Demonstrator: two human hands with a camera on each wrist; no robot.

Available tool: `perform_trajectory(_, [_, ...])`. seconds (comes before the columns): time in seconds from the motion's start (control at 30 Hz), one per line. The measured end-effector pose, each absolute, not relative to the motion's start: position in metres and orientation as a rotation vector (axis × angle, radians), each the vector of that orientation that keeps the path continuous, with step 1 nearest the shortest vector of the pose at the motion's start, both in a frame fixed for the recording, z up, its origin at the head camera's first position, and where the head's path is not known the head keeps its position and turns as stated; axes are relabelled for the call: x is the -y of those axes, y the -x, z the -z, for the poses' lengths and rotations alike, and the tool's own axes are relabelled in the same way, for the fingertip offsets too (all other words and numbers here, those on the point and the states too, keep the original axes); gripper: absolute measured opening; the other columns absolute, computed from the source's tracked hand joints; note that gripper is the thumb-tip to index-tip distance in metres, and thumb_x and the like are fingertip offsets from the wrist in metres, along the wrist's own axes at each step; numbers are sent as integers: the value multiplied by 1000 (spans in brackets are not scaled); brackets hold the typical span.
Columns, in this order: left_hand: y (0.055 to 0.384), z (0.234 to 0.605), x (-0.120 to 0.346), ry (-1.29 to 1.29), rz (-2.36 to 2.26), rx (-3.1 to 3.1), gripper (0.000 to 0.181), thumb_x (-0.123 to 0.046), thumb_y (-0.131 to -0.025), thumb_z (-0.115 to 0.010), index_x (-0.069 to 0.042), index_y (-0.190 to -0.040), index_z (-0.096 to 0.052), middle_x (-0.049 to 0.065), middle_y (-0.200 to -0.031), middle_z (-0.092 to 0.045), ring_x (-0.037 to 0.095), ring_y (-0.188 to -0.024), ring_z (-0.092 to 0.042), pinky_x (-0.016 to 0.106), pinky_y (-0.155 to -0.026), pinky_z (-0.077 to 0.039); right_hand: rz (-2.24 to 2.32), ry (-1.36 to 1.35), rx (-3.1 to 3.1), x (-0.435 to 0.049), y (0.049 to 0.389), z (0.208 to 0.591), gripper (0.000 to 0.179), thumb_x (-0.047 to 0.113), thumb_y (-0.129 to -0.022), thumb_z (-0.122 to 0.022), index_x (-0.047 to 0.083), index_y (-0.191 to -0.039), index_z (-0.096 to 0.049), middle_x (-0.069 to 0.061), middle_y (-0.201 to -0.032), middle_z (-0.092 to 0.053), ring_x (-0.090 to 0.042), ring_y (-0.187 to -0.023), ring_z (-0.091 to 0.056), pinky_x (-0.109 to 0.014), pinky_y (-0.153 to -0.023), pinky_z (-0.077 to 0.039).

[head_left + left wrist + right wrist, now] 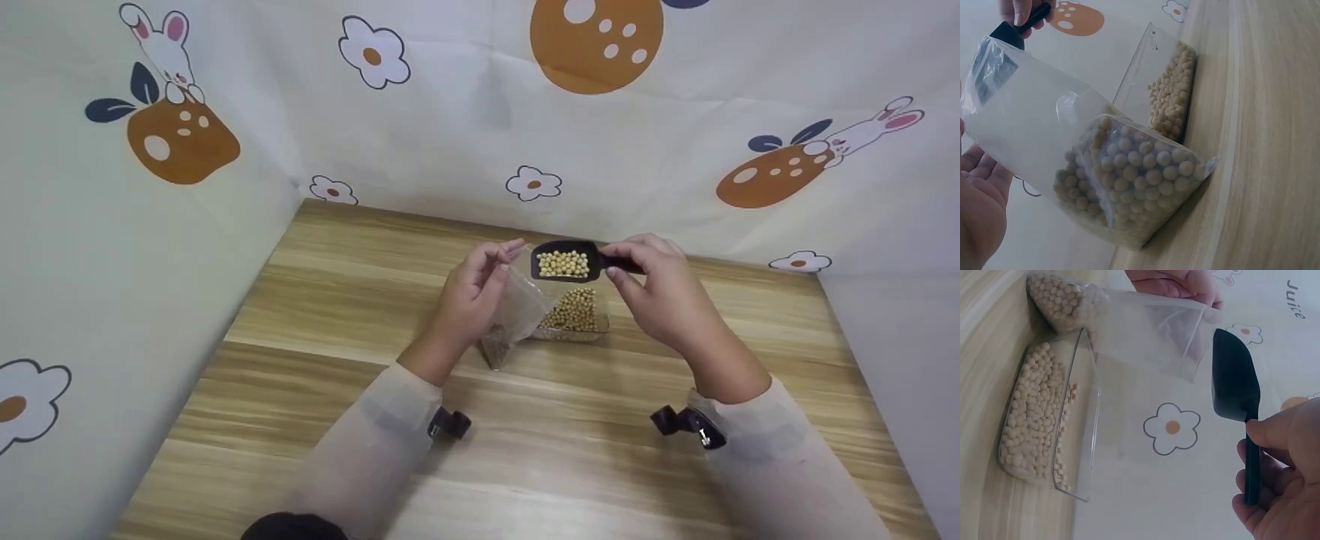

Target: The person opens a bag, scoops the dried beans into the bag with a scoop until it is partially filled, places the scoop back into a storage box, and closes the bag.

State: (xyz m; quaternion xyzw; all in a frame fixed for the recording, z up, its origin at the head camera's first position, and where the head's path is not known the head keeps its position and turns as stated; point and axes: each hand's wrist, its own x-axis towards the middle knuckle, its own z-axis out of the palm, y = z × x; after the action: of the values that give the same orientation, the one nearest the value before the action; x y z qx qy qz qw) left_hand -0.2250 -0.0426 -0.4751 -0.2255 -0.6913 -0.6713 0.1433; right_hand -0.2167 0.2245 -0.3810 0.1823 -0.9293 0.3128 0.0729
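My right hand (667, 292) grips the handle of a black scoop (1233, 379), held roughly level. Round pale-yellow beans, apparently soybeans (564, 265), lie in its bowl. My left hand (474, 291) pinches the top edge of a clear plastic bag (519, 309). More beans (1140, 169) fill the bag's lower part, and its bottom is down at the table. The scoop's front edge is close beside the bag mouth in the head view. Under the scoop stands a clear rectangular container (1094, 439) with many loose beans (1033, 422) inside.
The wood-grain table (300, 315) is bordered by pale printed sheets (442, 127) with flowers, oranges and rabbits at the back and sides. A dark wrist camera (450, 424) sits on the left sleeve, another camera (688, 426) on the right. A dark rounded shape (292, 527) shows at the bottom edge.
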Motion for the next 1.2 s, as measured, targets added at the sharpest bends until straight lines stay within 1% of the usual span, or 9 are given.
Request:
perform_trajectory(0.17, [224,474,42,635,1917,2011,11,-3,-109,-48,3,-114,-55,19,-148,-66,25,-144,-62,31,-126,-45,-833,-586,2777,-219,218,377,24,9,-103,-68,6,-126,-75,-11,-128,-70,-35,-125,-54,-50,-108,-44])
perform_trajectory(0.27, [225,474,42,630,1923,2007,10,-3,-109,-48,1,-114,-56,17,-148,-67,24,-143,-63,30,-126,-45,-741,-634,2723,-217,218,376,23,8,-102,-70,6,-124,-76,-11,-124,-71,-36,-123,-55,-49,-107,-43])
perform_trajectory(0.3, [225,474,42,626,1926,2009,10,-3,-109,-48,0,-113,-56,16,-148,-67,23,-143,-63,30,-126,-45,-708,-656,2697,-216,218,375,23,7,-101,-70,6,-123,-76,-11,-123,-71,-37,-122,-56,-49,-108,-43])
perform_trajectory(0.37, [225,474,42,624,1935,2005,10,-2,-109,-48,3,-114,-55,17,-148,-67,23,-143,-62,30,-126,-45,-646,-699,2645,-215,218,374,22,6,-100,-72,5,-122,-77,-12,-121,-72,-38,-121,-57,-50,-108,-44])
perform_trajectory(0.57, [224,474,42,639,1963,1977,12,0,-108,-49,10,-114,-54,25,-148,-64,28,-144,-62,31,-126,-45,-546,-757,2582,-209,218,370,23,6,-98,-73,4,-121,-77,-13,-117,-72,-38,-118,-58,-49,-108,-45])
perform_trajectory(0.7, [224,474,42,636,1968,1964,11,1,-107,-49,9,-113,-54,22,-148,-66,29,-143,-62,32,-126,-46,-518,-780,2556,-207,218,369,23,6,-98,-73,5,-121,-78,-13,-117,-72,-39,-118,-59,-50,-107,-46])
perform_trajectory(0.93, [225,474,42,631,1954,1959,9,0,-108,-50,7,-112,-55,20,-146,-68,28,-142,-63,34,-125,-47,-408,-887,2389,-206,217,371,21,2,-97,-73,6,-117,-79,-12,-114,-73,-39,-113,-61,-53,-99,-50])
perform_trajectory(1.1, [225,474,42,636,1941,1970,9,0,-108,-49,6,-111,-54,19,-146,-68,27,-142,-64,36,-125,-49,-397,-908,2351,-208,216,371,20,2,-97,-74,6,-116,-79,-13,-112,-73,-40,-112,-63,-54,-99,-52])
perform_trajectory(1.2, [225,473,42,628,1945,1978,10,0,-108,-49,7,-111,-54,17,-147,-68,26,-142,-64,34,-125,-47,-494,-865,2422,-212,216,369,21,3,-98,-74,6,-118,-79,-14,-114,-73,-40,-114,-62,-51,-101,-50])
